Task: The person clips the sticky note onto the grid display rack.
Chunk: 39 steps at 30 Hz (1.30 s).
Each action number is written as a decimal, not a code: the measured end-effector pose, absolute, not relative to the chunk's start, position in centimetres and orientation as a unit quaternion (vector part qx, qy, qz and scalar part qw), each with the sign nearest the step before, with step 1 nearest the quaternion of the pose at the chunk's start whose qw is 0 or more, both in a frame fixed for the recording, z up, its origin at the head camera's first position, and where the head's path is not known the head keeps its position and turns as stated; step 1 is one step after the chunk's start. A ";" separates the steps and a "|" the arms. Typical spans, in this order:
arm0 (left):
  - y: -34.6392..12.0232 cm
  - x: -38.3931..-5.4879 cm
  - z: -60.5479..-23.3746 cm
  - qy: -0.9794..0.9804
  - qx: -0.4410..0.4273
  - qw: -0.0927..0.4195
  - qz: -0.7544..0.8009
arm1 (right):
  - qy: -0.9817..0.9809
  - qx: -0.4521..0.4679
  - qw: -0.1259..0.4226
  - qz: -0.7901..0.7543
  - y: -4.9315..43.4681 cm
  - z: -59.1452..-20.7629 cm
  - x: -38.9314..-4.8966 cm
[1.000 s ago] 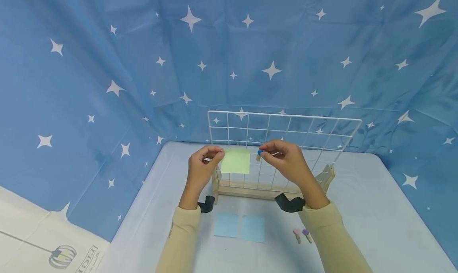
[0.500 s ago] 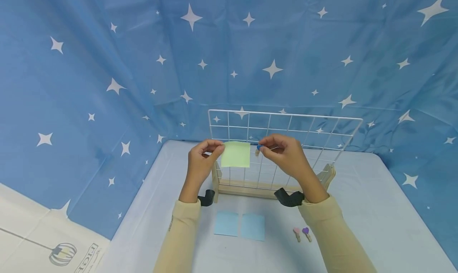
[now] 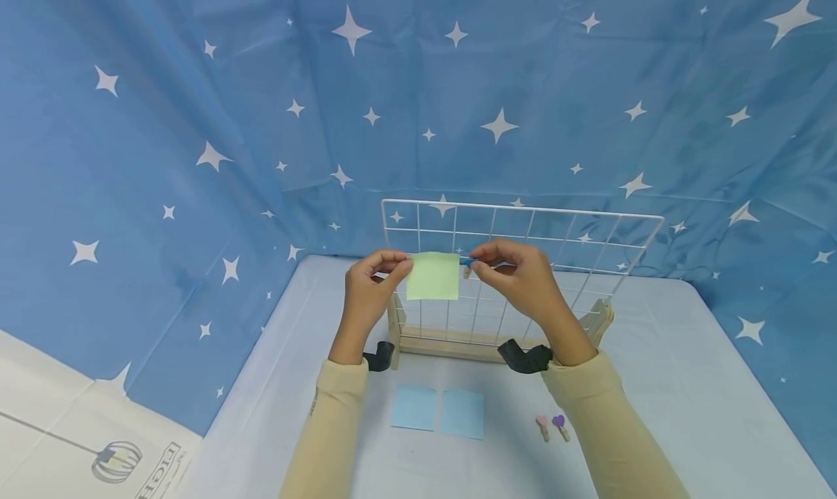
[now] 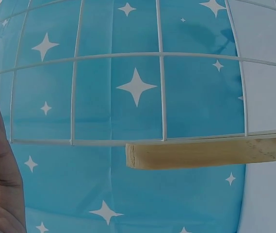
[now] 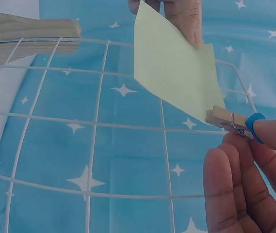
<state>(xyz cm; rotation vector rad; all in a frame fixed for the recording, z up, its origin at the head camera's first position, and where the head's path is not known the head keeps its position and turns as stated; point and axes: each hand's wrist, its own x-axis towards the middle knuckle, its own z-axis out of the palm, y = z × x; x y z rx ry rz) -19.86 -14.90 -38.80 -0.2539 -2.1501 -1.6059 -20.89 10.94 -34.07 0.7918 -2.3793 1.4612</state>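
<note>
My left hand (image 3: 368, 287) pinches the left edge of a pale green sticky note (image 3: 433, 277), held up in front of the wire grid. Between the thumb and fingers of my right hand (image 3: 522, 280) is a small wooden clothespin (image 5: 229, 119) with a blue ornament on its end. In the right wrist view the clothespin's tip overlaps the note's corner. Only some fingers of the left hand (image 4: 4, 170) show in the left wrist view, at its left edge; the note is out of sight there.
A white wire grid (image 3: 575, 211) stands upright on a wooden base (image 3: 451, 346). Two blue sticky notes (image 3: 414, 407) lie on the white table (image 3: 686, 412). To their right are two clothespins, one with a pink heart (image 3: 542, 420), one with a purple heart (image 3: 559, 420). Starry blue cloth (image 3: 418, 70) hangs behind.
Both hands have risen in the head view, bringing the green note and the clothespin higher against the grid. The clothespin has moved left, closer to the note.
</note>
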 end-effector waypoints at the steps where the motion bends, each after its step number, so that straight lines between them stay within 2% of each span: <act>1: -14.9 -19.8 -38.8 -0.778 -0.092 0.221 -0.581 | -0.815 0.270 0.119 0.499 10.9 -34.0 -20.9; 28: -14.4 -20.7 -37.9 -0.769 -0.085 0.231 -0.589 | -0.818 0.267 0.121 0.495 9.8 -32.6 -21.8; 39: -14.2 -21.0 -37.7 -0.761 -0.086 0.236 -0.599 | -0.821 0.260 0.138 0.490 9.5 -32.2 -22.0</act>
